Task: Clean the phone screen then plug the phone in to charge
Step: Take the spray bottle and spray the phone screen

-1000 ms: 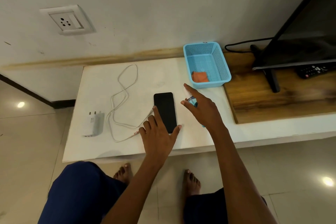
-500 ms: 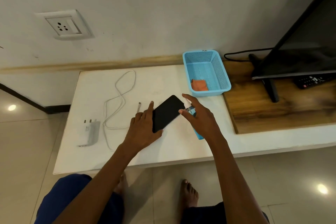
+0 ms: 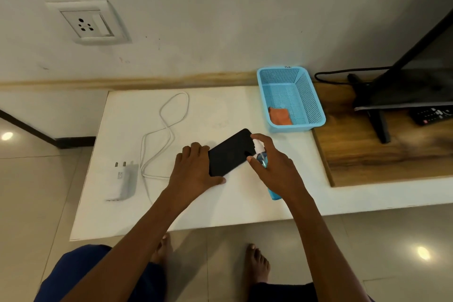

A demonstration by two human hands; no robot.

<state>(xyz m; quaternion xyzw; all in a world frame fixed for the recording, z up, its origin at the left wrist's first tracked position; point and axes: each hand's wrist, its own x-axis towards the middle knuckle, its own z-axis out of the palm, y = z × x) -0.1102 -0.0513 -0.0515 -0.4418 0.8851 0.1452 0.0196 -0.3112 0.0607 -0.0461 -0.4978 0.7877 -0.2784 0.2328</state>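
Note:
My left hand [image 3: 195,170] grips the lower end of a black phone [image 3: 229,153] and holds it tilted above the white table [image 3: 220,203], screen up. My right hand [image 3: 275,169] holds a small blue spray bottle [image 3: 263,160] with a white nozzle, which points at the phone's upper right part; my index finger lies over the nozzle top. A white charger adapter [image 3: 121,180] lies at the table's left, with a loose white cable [image 3: 166,130] looped beside it. An orange cloth [image 3: 280,115] sits inside a blue basket [image 3: 311,100].
A wall socket with a switch [image 3: 88,23] is up on the wall at the left. To the right, a TV [image 3: 416,76] on a stand and a remote [image 3: 432,115] rest on a wooden board [image 3: 380,154]. My bare feet stand on the tiled floor below the table.
My left hand lifted the phone off the table and turned it diagonal. The cable's plug end is out of the phone. My right hand brought the spray bottle up to the phone.

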